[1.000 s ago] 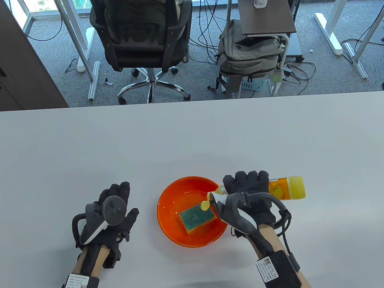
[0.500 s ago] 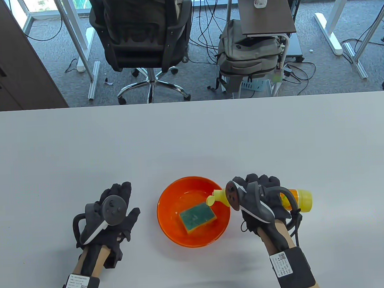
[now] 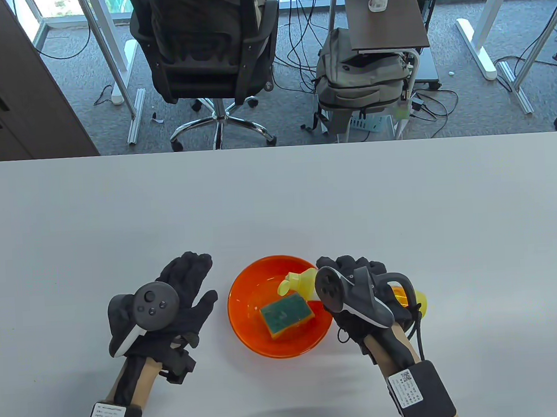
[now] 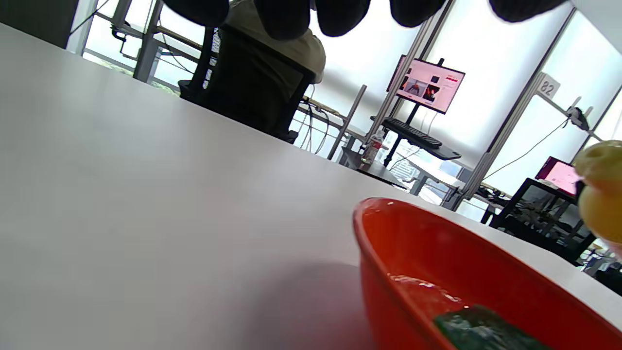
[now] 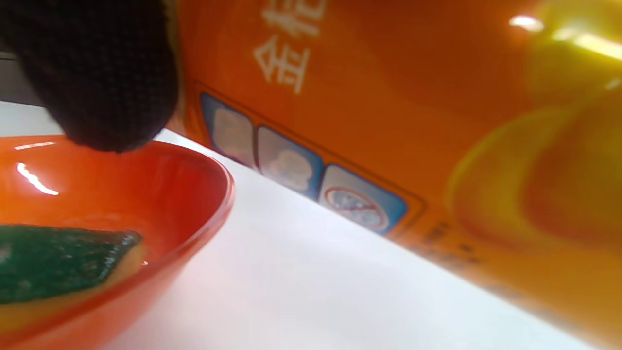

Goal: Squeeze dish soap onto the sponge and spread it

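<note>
1. Office surroundings lie beyond the far edge of one smooth, pale grey table (image 3: 278,199): one black mesh office chair (image 3: 205,49), one grey backpack (image 3: 360,80), and one small dark-topped side stand (image 3: 383,19) carrying a white bottle cut off by the top of the table view.
2. One round, glossy orange bowl (image 3: 247,333) sits near the table's front edge, between the two hands; its inner wall shows wet glints in the left wrist view.
3. One rectangular sponge (image 3: 285,314) lies inside the bowl, rough green scouring face up over a yellow foam layer.
4. One dish soap bottle (image 3: 306,284), orange-labelled with a yellow body and yellow flip cap, is tilted with its nozzle end over the bowl, just above the sponge's far edge; whether soap is leaving the nozzle cannot be made out.
5. Right hand (image 3: 362,288), in a black knit glove, grips the bottle around its middle; the tracker and hand hide most of the bottle, leaving only the cap end and a yellow base edge visible. The right wrist view shows printed label and one fingertip pressed against it.
6. Left hand (image 3: 171,302) is beside the bowl, apart from it, fingers extended and loosely spread, holding nothing.
</note>
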Tool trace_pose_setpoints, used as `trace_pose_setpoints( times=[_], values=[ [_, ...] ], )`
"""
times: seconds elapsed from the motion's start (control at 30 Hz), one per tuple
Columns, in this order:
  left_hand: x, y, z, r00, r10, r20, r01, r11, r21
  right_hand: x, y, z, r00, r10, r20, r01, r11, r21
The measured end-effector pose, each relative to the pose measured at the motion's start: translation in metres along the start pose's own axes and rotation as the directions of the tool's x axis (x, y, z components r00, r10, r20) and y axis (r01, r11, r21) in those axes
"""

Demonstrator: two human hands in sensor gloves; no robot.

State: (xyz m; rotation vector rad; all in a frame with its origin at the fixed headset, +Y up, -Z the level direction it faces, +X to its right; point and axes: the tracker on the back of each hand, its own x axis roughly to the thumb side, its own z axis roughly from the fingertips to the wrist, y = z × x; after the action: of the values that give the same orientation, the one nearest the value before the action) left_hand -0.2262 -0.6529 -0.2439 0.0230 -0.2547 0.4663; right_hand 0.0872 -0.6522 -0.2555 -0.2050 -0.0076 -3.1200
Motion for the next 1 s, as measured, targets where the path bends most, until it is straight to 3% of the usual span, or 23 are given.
trace_pose_setpoints(
  times=[0.23,0.5,1.0],
  values=[
    [0.051,0.008,0.001,0.986,-0.018,0.163,0.012,0.999,0.038,0.005,-0.007,0.003,0.997,-0.076,0.028,0.077,0.997,-0.014],
    [0.088,0.014,-0.006,0.956,-0.039,0.292,0.025,0.998,0.049,0.003,-0.011,0.003,0.972,-0.228,0.057,0.228,0.974,0.0],
    [0.087,0.012,-0.013,0.959,-0.116,0.257,0.084,0.988,0.131,-0.001,-0.012,0.003,0.904,-0.418,0.097,0.417,0.908,0.022]
  ],
)
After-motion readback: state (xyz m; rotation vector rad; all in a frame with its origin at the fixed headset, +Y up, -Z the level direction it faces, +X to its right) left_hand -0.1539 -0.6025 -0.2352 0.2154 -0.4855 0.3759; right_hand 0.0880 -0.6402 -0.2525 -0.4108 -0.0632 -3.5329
